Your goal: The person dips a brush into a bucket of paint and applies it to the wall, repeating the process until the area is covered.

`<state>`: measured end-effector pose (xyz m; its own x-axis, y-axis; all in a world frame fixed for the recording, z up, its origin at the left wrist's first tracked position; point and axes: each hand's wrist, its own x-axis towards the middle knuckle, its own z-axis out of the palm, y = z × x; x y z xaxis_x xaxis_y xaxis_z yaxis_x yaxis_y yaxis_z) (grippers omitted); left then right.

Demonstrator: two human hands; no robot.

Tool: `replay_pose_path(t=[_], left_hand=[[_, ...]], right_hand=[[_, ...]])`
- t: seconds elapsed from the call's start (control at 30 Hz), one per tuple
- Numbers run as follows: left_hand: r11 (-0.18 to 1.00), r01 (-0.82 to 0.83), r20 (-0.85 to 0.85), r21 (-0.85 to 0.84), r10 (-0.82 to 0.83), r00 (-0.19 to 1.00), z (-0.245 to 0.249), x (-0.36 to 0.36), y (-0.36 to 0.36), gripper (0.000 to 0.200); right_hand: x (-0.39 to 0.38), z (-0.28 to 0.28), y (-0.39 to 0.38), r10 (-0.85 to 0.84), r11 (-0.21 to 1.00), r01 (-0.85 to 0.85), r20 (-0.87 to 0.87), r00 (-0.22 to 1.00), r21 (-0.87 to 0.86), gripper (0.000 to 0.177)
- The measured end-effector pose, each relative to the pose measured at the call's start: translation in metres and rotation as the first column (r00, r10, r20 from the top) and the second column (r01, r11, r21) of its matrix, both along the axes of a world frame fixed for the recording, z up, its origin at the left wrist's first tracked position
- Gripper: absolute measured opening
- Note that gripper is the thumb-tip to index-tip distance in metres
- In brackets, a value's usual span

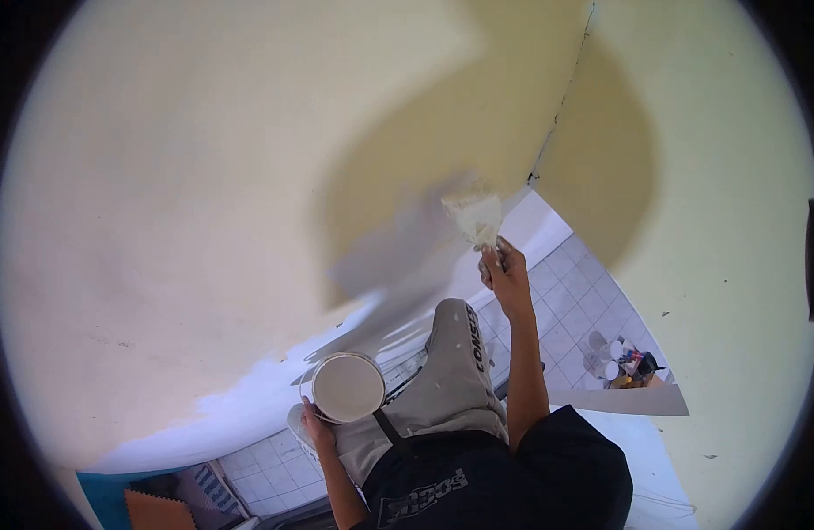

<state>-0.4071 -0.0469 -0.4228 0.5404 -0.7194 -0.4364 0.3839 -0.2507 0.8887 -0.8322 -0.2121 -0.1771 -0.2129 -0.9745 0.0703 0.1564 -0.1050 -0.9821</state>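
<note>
My right hand (506, 269) is closed around the handle of a wide flat paintbrush (474, 215), coated in whitish paint. The brush end points up against the yellowish wall (407, 132), near the corner; whether the tip touches is hard to tell. Low in front of my lap, my left hand (317, 427) grips the side of a round bucket (348, 388) of off-white paint. A wire handle loops at the bucket's left side. Part of my left hand is hidden behind the bucket.
A dark crack (561, 97) runs down the wall corner. Far below lies a tiled floor (566, 274), with several containers and tools (632, 362) at the right. Orange foam matting (159, 511) shows at the lower left. My shadow falls across the wall.
</note>
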Motion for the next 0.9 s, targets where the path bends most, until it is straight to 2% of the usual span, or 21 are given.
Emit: replay_pose_path(t=[0.1,0.2,0.3,0.37,0.43,0.5,0.53,0.6,0.67,0.77,0.87,0.9], left_hand=[[0.995,-0.088,0.045,0.047,0.086,0.995,0.002,-0.005,-0.006,0.045],[0.999,-0.050,0.025,0.017,0.049,0.998,0.002,-0.005,-0.004,0.045],[0.999,-0.040,0.014,-0.004,0.040,0.999,-0.001,-0.001,-0.003,0.041],[1.000,-0.020,0.001,-0.023,0.020,1.000,-0.003,0.002,-0.001,0.041],[1.000,-0.003,0.001,-0.009,0.003,1.000,-0.006,0.002,-0.005,0.042],[0.999,0.001,0.017,0.049,-0.002,1.000,-0.006,0.002,-0.005,0.045],[0.999,0.004,0.032,0.038,-0.005,0.999,-0.006,0.003,-0.002,0.045],[1.000,0.019,0.056,0.015,-0.019,0.998,0.000,-0.001,-0.004,0.045],[0.999,0.001,0.058,0.044,-0.004,0.998,-0.002,-0.003,-0.006,0.044],[0.996,-0.058,0.061,0.073,0.054,0.997,0.004,-0.008,-0.007,0.044],[0.997,-0.050,0.055,0.061,0.047,0.997,-0.004,-0.003,-0.005,0.043],[0.998,-0.034,0.053,0.051,0.031,0.998,-0.008,0.000,-0.005,0.043]], right_hand=[[0.004,-0.001,-0.017,-0.044,0.999,0.046,-0.116,0.992,0.012,0.020],[0.007,-0.024,-0.025,-0.016,0.995,0.023,-0.065,0.998,0.101,0.027],[0.003,-0.073,-0.023,-0.100,0.966,0.129,-0.137,0.985,0.222,0.029],[-0.009,-0.121,-0.019,-0.119,0.945,0.189,-0.258,0.959,0.266,0.029],[-0.020,-0.134,-0.009,-0.145,0.935,0.234,-0.317,0.937,0.267,0.029],[-0.021,-0.113,0.002,-0.170,0.937,0.252,-0.313,0.935,0.242,0.029],[-0.026,-0.094,0.005,-0.125,0.954,0.191,-0.273,0.954,0.230,0.028],[-0.020,-0.030,0.006,-0.128,0.967,0.161,-0.168,0.977,0.197,0.025],[-0.023,0.003,-0.003,-0.125,0.984,0.146,-0.177,0.976,0.106,0.029],[-0.010,0.014,-0.024,-0.183,0.983,0.184,-0.210,0.960,-0.015,0.027],[-0.001,-0.031,-0.036,0.031,0.999,-0.030,-0.050,0.998,0.020,0.031],[0.001,-0.053,-0.036,0.034,0.995,-0.029,-0.058,0.998,0.095,0.032]])
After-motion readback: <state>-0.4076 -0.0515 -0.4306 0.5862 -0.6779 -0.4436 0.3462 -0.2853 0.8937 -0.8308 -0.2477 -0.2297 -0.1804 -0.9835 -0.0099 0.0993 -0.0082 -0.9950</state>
